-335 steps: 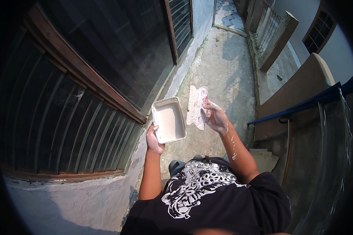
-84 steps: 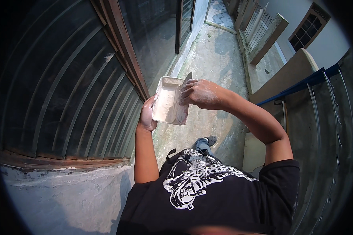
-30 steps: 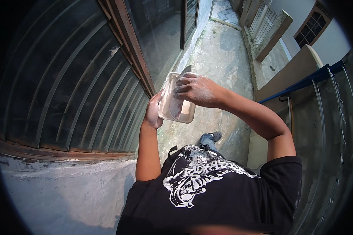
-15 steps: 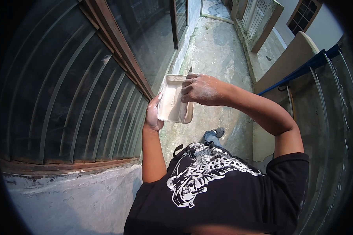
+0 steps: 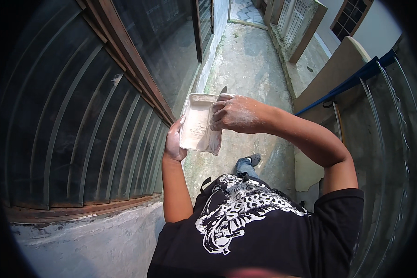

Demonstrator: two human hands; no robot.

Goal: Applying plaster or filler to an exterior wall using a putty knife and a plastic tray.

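My left hand (image 5: 174, 142) grips a white rectangular plastic tray (image 5: 184, 132) by its left side. Whitish paste is smeared over the tray's floor and walls. My right hand (image 5: 238, 113) is closed around a putty knife (image 5: 224, 90), whose dark pointed end sticks out above the fist. Its paste-coated lower part (image 5: 215, 142) lies along the tray's right side, partly hidden by my fingers. White residue coats both hands.
Louvred window panes (image 5: 78, 120) in a brown wooden frame run close along my left, above a rough white wall (image 5: 88, 236). A concrete walkway (image 5: 245, 60) stretches ahead. On the right are metal wires (image 5: 373, 106), a blue bar (image 5: 347, 85) and a low wall (image 5: 331, 69).
The tray and both hands sit slightly lower and further left as the whole view has shifted. The putty knife's lower part has moved toward the tray's near right corner.
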